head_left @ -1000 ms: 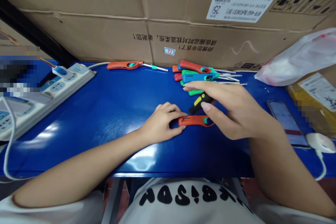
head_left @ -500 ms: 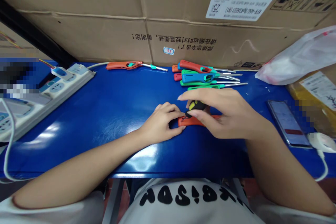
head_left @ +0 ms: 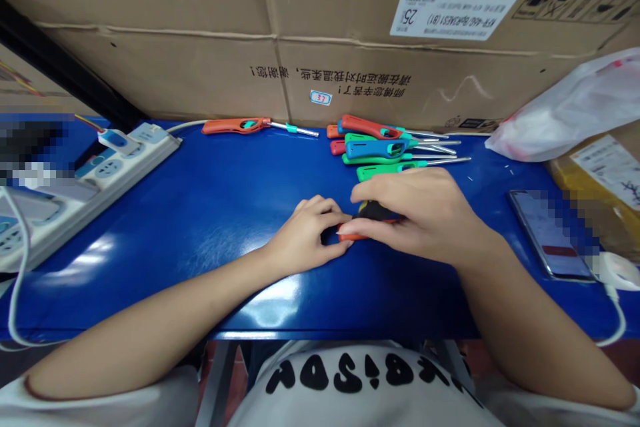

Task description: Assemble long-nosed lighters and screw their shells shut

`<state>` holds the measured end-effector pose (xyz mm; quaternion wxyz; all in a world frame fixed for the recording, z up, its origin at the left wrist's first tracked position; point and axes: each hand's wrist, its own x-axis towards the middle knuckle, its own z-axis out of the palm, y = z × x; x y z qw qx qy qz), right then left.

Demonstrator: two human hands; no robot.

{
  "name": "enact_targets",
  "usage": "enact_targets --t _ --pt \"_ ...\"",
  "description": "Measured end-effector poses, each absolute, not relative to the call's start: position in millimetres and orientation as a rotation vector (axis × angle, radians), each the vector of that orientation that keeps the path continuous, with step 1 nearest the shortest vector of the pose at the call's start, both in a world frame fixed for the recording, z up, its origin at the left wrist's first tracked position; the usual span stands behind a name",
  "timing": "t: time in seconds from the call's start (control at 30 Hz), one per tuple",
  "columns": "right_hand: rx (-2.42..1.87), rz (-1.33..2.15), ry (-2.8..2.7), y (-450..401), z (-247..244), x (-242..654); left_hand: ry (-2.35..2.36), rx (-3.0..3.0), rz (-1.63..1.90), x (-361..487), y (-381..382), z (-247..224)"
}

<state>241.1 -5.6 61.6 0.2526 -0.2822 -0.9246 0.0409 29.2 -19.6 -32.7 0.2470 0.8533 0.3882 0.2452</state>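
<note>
An orange lighter body lies on the blue table, mostly covered by my hands. My left hand pinches its left end between fingers and thumb. Above the orange piece, my right hand has its thumb and fingers round a black and yellow tool handle. The tool's tip is hidden. Just beyond my right hand lies a pile of long lighters with metal stems, among them a green one, a blue one and a red one.
One orange lighter lies apart at the back. A white power strip is on the left. To the right are a phone, a white charger and a plastic bag. A cardboard box stands behind.
My right hand has shifted slightly and its fingers have closed in round the black and yellow handle, covering more of the orange piece. The left hand keeps its place.
</note>
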Motion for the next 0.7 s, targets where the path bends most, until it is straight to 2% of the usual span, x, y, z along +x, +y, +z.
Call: enact_targets --t 0.07,0.23,0.47,0.6,0.7 --pt "-0.770 0.078 -2.502 -5.2 61.8 242.7 1.065 2.331 0.658 29.1 -19.5 -31.7" --pt "-0.698 0.335 -2.487 -6.9 64.9 247.5 1.076 2.313 0.626 28.6 -19.6 -30.1" --pt "-0.767 0.050 -2.465 -3.9 62.3 244.6 1.065 2.314 0.652 29.2 -20.0 -30.9" --pt "-0.655 0.311 -2.516 -6.3 68.2 246.0 1.069 2.315 0.629 29.1 -19.7 -30.0" --pt "-0.698 0.289 -2.538 -7.7 70.1 244.5 1.062 2.296 0.648 29.2 -19.2 -30.6"
